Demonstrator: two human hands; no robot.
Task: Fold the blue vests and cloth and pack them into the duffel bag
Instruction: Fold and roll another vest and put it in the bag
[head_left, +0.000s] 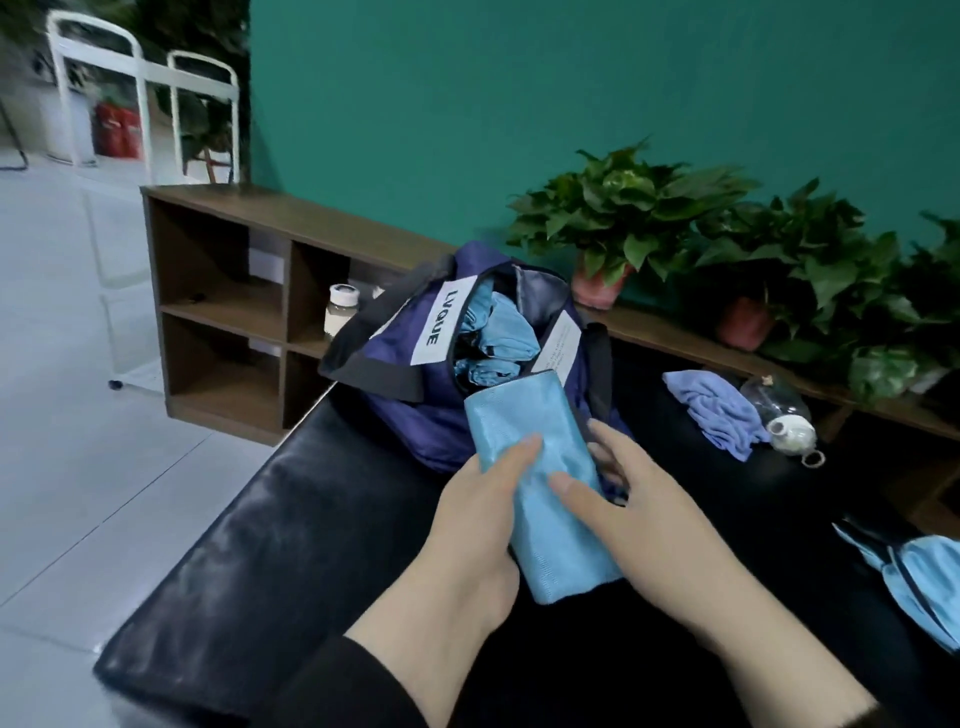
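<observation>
A folded light-blue vest (535, 457) is held between both hands just in front of the dark blue duffel bag (410, 364). My left hand (478, 514) grips its left side and my right hand (639, 514) grips its right side, thumb on top. The bag stands unzipped on the black bench, with folded blue fabric (496, 332) inside it. A crumpled purple-blue cloth (717, 410) lies on the bench to the right. Another light-blue vest (914, 577) lies at the right edge.
The black padded bench (260, 545) carries everything. A clear plastic bottle (782, 410) lies beside the cloth. A brown shelf unit (228, 306) with a white jar (343, 309) stands behind the bench. Potted plants (623, 218) line the ledge by the green wall.
</observation>
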